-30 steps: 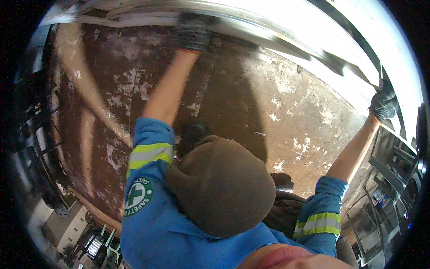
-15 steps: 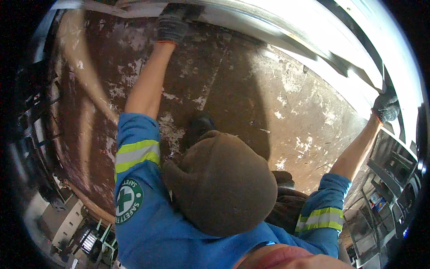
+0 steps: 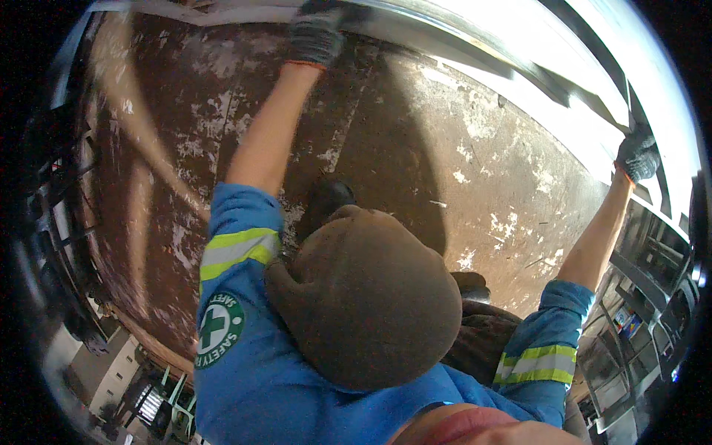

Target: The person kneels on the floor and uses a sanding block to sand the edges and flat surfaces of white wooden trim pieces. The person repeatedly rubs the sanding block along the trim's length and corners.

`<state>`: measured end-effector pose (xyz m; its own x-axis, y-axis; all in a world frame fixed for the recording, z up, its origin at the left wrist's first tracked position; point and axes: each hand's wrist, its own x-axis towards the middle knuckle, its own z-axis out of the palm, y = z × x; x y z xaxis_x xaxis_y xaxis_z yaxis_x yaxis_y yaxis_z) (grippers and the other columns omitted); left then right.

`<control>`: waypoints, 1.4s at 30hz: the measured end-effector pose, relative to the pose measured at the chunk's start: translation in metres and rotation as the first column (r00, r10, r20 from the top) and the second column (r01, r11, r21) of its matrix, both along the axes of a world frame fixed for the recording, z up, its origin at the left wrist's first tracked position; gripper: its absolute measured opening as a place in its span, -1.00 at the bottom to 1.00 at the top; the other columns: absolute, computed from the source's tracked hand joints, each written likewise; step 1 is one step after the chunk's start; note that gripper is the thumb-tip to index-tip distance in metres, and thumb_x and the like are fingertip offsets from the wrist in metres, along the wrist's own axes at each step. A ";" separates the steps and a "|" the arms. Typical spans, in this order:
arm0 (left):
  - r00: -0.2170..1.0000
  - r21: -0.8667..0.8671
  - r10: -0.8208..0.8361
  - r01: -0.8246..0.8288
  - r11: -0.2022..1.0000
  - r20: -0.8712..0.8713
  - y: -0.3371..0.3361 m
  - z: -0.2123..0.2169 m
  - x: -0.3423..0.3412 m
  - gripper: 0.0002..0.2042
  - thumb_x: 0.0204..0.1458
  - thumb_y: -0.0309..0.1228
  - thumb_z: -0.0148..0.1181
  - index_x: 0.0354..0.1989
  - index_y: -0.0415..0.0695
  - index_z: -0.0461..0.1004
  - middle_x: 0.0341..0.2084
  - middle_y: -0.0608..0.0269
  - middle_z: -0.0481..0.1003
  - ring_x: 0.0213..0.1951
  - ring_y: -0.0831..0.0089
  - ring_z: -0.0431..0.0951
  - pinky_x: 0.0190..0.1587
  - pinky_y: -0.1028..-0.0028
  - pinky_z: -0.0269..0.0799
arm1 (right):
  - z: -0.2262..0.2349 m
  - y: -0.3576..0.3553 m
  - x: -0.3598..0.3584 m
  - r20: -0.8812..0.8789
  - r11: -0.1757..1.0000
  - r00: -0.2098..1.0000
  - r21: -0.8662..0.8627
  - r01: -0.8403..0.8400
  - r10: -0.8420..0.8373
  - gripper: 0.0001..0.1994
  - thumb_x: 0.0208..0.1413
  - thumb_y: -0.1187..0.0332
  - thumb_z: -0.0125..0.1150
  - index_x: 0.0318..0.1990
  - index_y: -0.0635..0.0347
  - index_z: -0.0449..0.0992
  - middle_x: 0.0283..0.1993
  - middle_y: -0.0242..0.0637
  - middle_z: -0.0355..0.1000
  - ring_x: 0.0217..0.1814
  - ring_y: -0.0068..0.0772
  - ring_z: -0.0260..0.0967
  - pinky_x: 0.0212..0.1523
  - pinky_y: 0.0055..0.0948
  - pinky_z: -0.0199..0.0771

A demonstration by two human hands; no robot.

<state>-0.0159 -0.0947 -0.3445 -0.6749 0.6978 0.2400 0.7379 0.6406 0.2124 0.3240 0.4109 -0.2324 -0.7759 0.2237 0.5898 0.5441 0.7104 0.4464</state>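
My left hand (image 3: 315,38), in a grey knit glove with an orange cuff, reaches far forward to the lower edge of a long pale panel (image 3: 475,55). Its fingers are dark and blurred, and a dark patch beside them could be shadow or an object. My right hand (image 3: 638,156), gloved alike, is far out to the right. Its fingers are closed at the edge of a white metal frame (image 3: 673,141), partly lost in glare.
Below lies a worn brown floor (image 3: 386,141) with pale scuffs. A dark shoe (image 3: 330,199) shows under me. Metal racks (image 3: 645,274) stand at the right; dark metalwork (image 3: 67,193) lines the left. A pale cabinet (image 3: 111,371) is at the lower left.
My left hand has slid to the right along the panel's lower edge. My right hand has shifted slightly forward, staying at the frame. The view has moved a little.
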 end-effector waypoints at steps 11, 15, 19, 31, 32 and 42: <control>0.935 0.048 -0.147 0.171 0.984 -0.323 0.073 -0.035 0.070 -0.64 0.03 -0.31 -0.09 0.03 -0.02 0.40 0.06 0.07 0.39 0.11 0.18 0.36 0.24 0.15 0.16 | 0.004 -0.018 -0.024 -0.073 0.976 0.997 -0.219 -0.014 -0.003 -0.77 0.11 0.16 0.02 -0.16 -0.07 0.54 -0.29 -0.13 0.53 -0.28 -0.01 0.48 -0.32 -0.08 0.47; 0.969 0.173 -0.102 0.142 0.975 -0.223 -0.025 -0.043 -0.002 -0.68 -0.05 -0.27 0.07 -0.09 0.03 0.49 -0.05 0.12 0.45 0.01 0.12 0.42 0.11 0.18 0.30 | -0.009 -0.006 -0.017 -0.035 0.989 0.999 -0.148 0.001 -0.006 -0.75 0.11 0.14 0.00 -0.19 -0.04 0.55 -0.32 -0.16 0.54 -0.33 -0.04 0.49 -0.34 -0.09 0.48; 0.981 -0.150 -0.002 -0.028 0.988 -0.192 -0.035 0.013 0.003 -0.76 -0.07 -0.32 0.12 -0.19 0.02 0.55 -0.14 0.11 0.51 -0.05 0.11 0.46 0.03 0.17 0.36 | -0.004 -0.001 -0.013 0.031 0.980 0.996 -0.176 0.091 -0.086 -0.71 0.10 0.19 -0.10 -0.16 -0.06 0.56 -0.21 -0.18 0.54 -0.22 -0.03 0.50 -0.30 -0.08 0.48; 0.991 0.113 -0.059 0.072 0.991 -0.117 0.031 -0.042 0.027 -0.59 0.06 -0.16 -0.08 0.03 -0.07 0.41 -0.03 0.01 0.44 0.02 0.16 0.43 0.13 0.23 0.27 | 0.002 -0.017 -0.016 -0.080 0.994 0.993 -0.054 -0.096 0.091 -0.77 0.15 0.15 -0.04 -0.34 -0.02 0.52 -0.43 -0.16 0.52 -0.51 -0.03 0.46 -0.56 -0.11 0.42; 0.996 0.303 0.056 -0.034 0.952 -0.063 0.008 -0.032 0.006 -0.52 0.13 0.00 -0.14 0.06 -0.08 0.40 0.02 -0.01 0.40 0.05 0.10 0.39 0.13 0.19 0.23 | 0.001 -0.007 -0.011 -0.063 0.994 0.992 -0.007 -0.113 0.113 -0.79 0.15 0.17 0.01 -0.37 0.01 0.50 -0.51 -0.17 0.51 -0.58 -0.06 0.45 -0.63 -0.10 0.40; 0.987 0.409 -0.161 0.156 0.899 -0.024 0.079 -0.040 0.065 -0.68 0.08 -0.33 -0.03 0.03 0.05 0.44 0.02 -0.04 0.41 0.05 0.08 0.43 0.15 0.25 0.32 | -0.005 -0.010 -0.016 -0.088 0.996 0.995 -0.082 0.039 -0.047 -0.84 0.05 0.18 0.09 -0.26 -0.16 0.57 -0.47 -0.26 0.52 -0.49 -0.11 0.48 -0.50 -0.11 0.45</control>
<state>0.0495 -0.0156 -0.3850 -0.5675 0.6384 0.5200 0.8188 0.3709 0.4382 0.3081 0.4005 -0.2378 -0.7093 0.3049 0.6355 0.6103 0.7168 0.3372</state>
